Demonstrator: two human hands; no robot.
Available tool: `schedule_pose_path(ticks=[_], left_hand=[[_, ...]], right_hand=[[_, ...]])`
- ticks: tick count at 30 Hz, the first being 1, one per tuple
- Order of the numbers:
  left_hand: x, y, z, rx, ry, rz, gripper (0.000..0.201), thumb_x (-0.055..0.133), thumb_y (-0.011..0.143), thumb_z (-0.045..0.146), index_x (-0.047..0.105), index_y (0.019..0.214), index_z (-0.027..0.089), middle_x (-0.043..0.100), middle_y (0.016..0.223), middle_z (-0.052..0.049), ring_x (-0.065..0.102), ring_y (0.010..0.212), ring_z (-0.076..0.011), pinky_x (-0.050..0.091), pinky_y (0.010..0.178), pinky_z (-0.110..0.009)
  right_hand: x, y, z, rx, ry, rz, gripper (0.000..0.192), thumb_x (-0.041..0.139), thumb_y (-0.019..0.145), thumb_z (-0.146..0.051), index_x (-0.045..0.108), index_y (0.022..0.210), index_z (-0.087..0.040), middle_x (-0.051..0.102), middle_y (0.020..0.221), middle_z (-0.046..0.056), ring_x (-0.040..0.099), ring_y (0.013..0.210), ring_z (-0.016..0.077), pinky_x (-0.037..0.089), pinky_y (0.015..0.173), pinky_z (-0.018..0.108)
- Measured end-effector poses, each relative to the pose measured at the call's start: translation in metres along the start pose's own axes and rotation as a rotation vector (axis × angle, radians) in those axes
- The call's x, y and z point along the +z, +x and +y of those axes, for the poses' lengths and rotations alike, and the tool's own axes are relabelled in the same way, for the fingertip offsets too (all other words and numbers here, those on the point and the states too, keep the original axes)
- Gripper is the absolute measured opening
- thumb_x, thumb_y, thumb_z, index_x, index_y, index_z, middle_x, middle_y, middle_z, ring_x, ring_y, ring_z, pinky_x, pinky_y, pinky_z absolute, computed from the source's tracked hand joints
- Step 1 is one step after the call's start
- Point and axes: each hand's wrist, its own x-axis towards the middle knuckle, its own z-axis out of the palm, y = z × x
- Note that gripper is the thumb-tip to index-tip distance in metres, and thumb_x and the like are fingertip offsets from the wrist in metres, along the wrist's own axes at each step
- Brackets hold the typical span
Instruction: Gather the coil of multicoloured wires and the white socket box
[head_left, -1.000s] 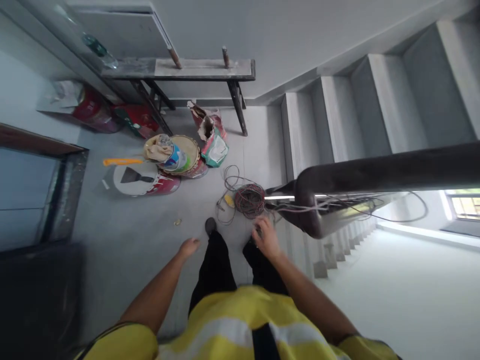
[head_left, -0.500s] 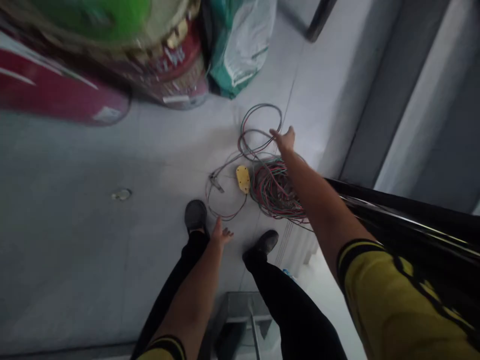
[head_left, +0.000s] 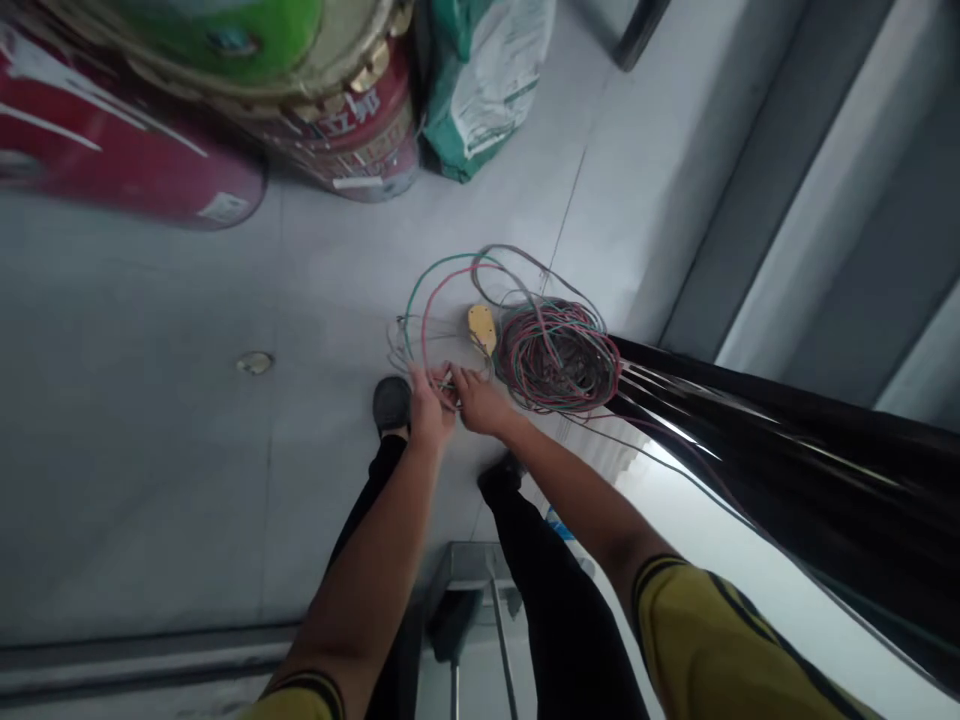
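My left hand point(head_left: 430, 403) and my right hand point(head_left: 480, 400) meet above the floor between my feet, both closed on thin electrical wire. Green and red wire point(head_left: 425, 315) loops up from my fingers and runs back toward a tangled coil of wire point(head_left: 559, 355) on the floor to the right. A yellow power strip point(head_left: 481, 328) lies just beyond my right hand, left of the coil. My fingers partly hide the wire they grip, and its end cannot be made out.
A red cylinder point(head_left: 150, 160), a paint bucket point(head_left: 360, 140) and a green-and-white bag point(head_left: 480, 100) stand at the far side. Long black shiny pieces point(head_left: 787, 460) lie at the right. A small pale object point(head_left: 255, 362) is on the floor at left. Metal frame point(head_left: 495, 600) stands behind my feet.
Both hands were apart and open, the right reaching to the far loops. Now they are together, closed on the wire, and the green and red loop is drawn toward me.
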Motion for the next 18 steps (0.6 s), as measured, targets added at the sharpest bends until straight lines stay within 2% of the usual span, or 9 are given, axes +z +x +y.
schedule_pose_path(ticks=[3,5,7,9,11,12,13,15,18], left_hand=[[0.035,-0.026,0.026,0.134,0.226,0.011,0.021,0.072,0.088,0.041,0.066,0.085,0.021,0.069,0.091,-0.007,0.065,0.102,-0.0244,0.052,0.092,-0.035],[0.062,-0.053,0.035,0.279,0.372,-0.046,0.012,0.077,0.083,0.027,0.069,0.09,0.021,0.069,0.099,-0.007,0.062,0.109,-0.0246,0.046,0.102,-0.035],[0.088,-0.086,0.039,0.448,0.516,-0.207,0.008,0.069,0.087,0.023,0.071,0.095,0.021,0.07,0.109,-0.009,0.061,0.113,-0.0251,0.042,0.107,-0.037],[0.109,-0.118,0.037,0.56,0.574,-0.455,0.013,0.064,0.091,0.025,0.072,0.101,0.022,0.069,0.116,-0.01,0.06,0.118,-0.0258,0.041,0.111,-0.039],[0.117,-0.141,0.028,0.609,0.574,-0.679,0.018,0.064,0.091,0.027,0.073,0.107,0.024,0.069,0.12,-0.01,0.058,0.123,-0.0262,0.038,0.114,-0.04],[0.116,-0.146,0.02,0.615,0.581,-0.739,0.019,0.065,0.09,0.028,0.073,0.108,0.025,0.069,0.119,-0.01,0.057,0.125,-0.0266,0.037,0.115,-0.041],[0.111,-0.147,0.011,0.608,0.598,-0.749,0.019,0.066,0.09,0.028,0.074,0.107,0.025,0.069,0.118,-0.01,0.057,0.125,-0.0273,0.036,0.116,-0.042],[0.094,-0.135,-0.01,0.559,0.658,-0.633,0.016,0.067,0.087,0.023,0.073,0.102,0.024,0.069,0.114,-0.012,0.058,0.122,-0.0293,0.035,0.116,-0.045],[0.064,-0.096,-0.045,0.384,0.74,-0.24,0.018,0.07,0.078,0.011,0.067,0.092,0.02,0.065,0.113,-0.014,0.052,0.127,-0.032,0.029,0.12,-0.045]], right_hand=[[-0.027,-0.011,-0.008,0.145,0.249,0.203,0.051,0.05,0.089,-0.017,0.052,0.14,-0.015,0.063,0.126,0.015,0.057,0.12,0.0266,0.046,0.104,0.041],[-0.049,-0.028,-0.011,0.262,0.476,0.411,0.032,0.048,0.091,-0.023,0.063,0.119,-0.02,0.068,0.107,0.009,0.062,0.104,0.0222,0.049,0.097,0.036],[-0.066,-0.059,-0.012,0.341,0.699,0.671,0.022,0.049,0.091,-0.03,0.066,0.102,-0.022,0.068,0.095,0.004,0.062,0.093,0.0191,0.051,0.091,0.033],[-0.076,-0.099,-0.009,0.378,0.893,0.938,0.019,0.053,0.088,-0.036,0.065,0.093,-0.022,0.067,0.092,0.002,0.062,0.09,0.0168,0.052,0.089,0.03],[-0.076,-0.139,0.003,0.41,1.078,1.139,0.019,0.061,0.084,-0.039,0.065,0.091,-0.021,0.067,0.092,0.001,0.062,0.089,0.0149,0.053,0.086,0.028],[-0.074,-0.155,0.014,0.438,1.181,1.218,0.02,0.064,0.083,-0.039,0.064,0.089,-0.02,0.067,0.088,0.0,0.063,0.085,0.0138,0.053,0.084,0.028],[-0.069,-0.168,0.027,0.477,1.293,1.284,0.02,0.067,0.081,-0.038,0.062,0.088,-0.02,0.066,0.083,-0.001,0.062,0.08,0.0127,0.054,0.081,0.028],[-0.056,-0.178,0.059,0.574,1.532,1.342,0.019,0.069,0.08,-0.034,0.059,0.088,-0.019,0.06,0.069,-0.005,0.06,0.068,0.0108,0.056,0.076,0.029],[-0.032,-0.162,0.11,0.745,1.812,1.227,0.02,0.071,0.079,-0.027,0.054,0.085,-0.019,0.054,0.056,-0.008,0.059,0.058,0.0107,0.058,0.071,0.032]])
